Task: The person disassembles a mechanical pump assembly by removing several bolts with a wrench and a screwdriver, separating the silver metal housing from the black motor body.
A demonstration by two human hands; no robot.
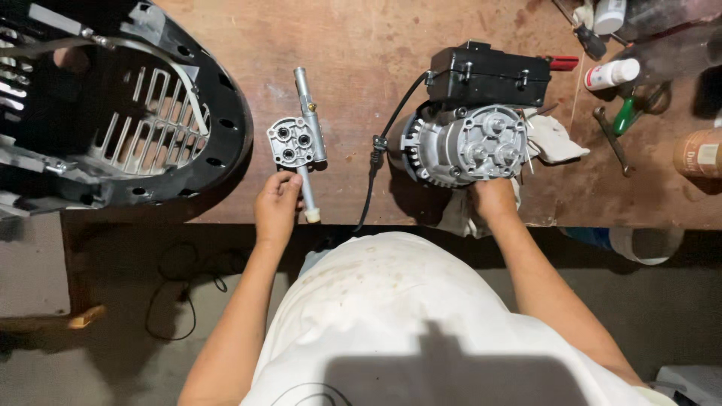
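Observation:
My left hand [277, 204] is at the near edge of the wooden workbench [361, 45], its fingers closed around the lower stem of a grey metal pump head [293, 143] with a long tube and a pale tip. My right hand [492, 197] rests against the near side of a silver motor and pump block [465, 144], over a white rag [555, 139]. A black box [489, 75] sits on top of the motor, and a black cable [376, 154] runs from it off the bench edge.
A large black plastic housing [120, 113] with ribbed vents fills the bench's left end. At the right lie a wrench [611, 139], green-handled pliers [628, 111], a white spray can [611, 74], a screwdriver and a brown container [697, 153]. A cable loops on the floor.

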